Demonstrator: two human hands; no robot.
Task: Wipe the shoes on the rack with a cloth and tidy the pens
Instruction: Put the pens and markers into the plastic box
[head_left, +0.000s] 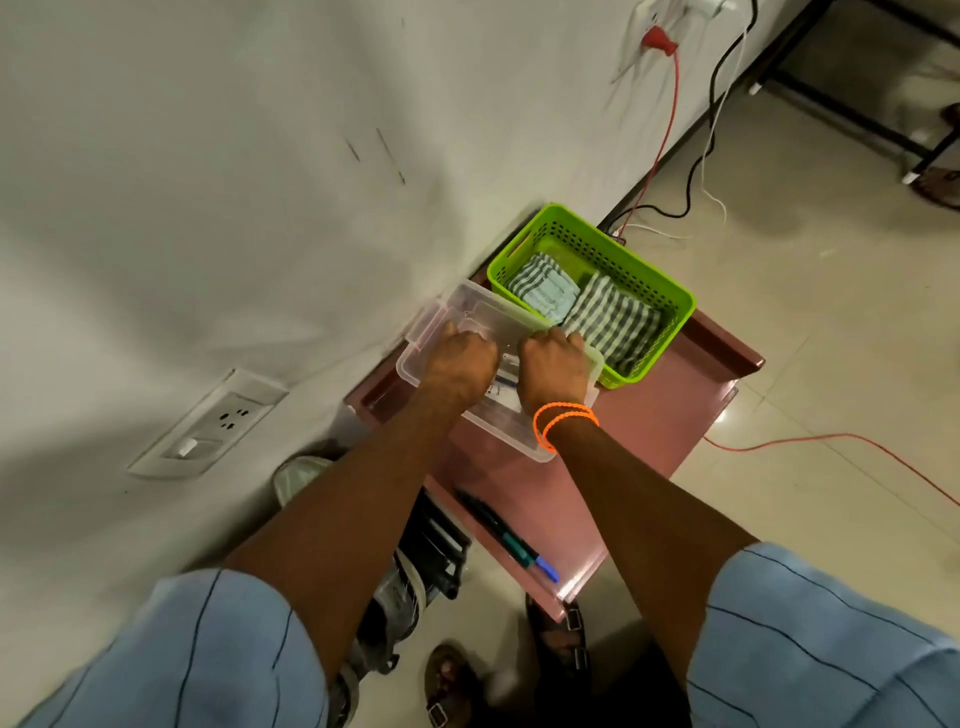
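A clear plastic box (423, 335) with a lid stands on the pink shoe rack (641, 431), against the wall. My left hand (458, 359) and my right hand (554, 370) lie side by side on the lid, fingers curled over it. Pens show dimly through the plastic between the hands. Two dark pens (496, 527), one with a blue cap, lie loose near the rack's front edge. A green basket (655, 283) beside the box holds folded striped cloths (613, 322). Below the rack a grey shoe (402, 592) and a brown sandal (561, 631) are partly hidden.
A white wall with a switch socket (208, 421) runs along the left. Red, black and white cables (670, 119) hang from a wall outlet and trail on the tiled floor to the right of the rack. A black table frame (857, 114) stands far right. My sandalled foot (448, 680) is below.
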